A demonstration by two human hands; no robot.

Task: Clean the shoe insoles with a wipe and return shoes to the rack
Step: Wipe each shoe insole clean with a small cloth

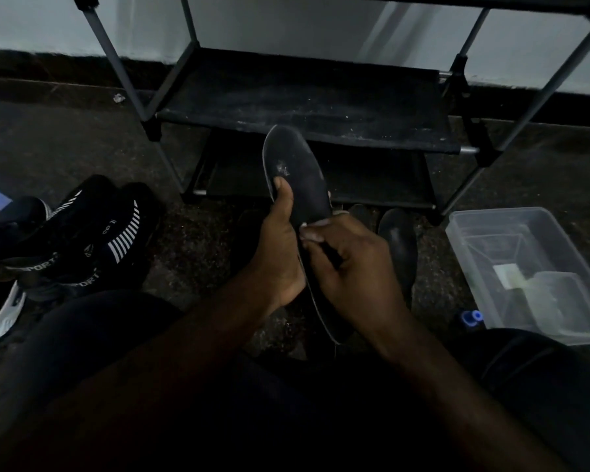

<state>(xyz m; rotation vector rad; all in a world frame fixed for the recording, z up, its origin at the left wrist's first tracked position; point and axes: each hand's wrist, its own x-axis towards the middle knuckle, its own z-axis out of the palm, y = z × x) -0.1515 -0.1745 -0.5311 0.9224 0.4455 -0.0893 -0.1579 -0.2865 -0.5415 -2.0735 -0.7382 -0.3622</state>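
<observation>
- Insole [297,165]: dark, held up in front of the rack [307,107], toe end away from the person.
- Left hand [280,247]: fingers wrapped round the insole's edge, thumb flat on its top.
- Right hand [351,264]: fingers curled, pressing a pale wipe [305,226] on the insole.
- Shoes [82,233]: on the floor, left.
- Clear box [525,267]: on the floor, right.
</observation>
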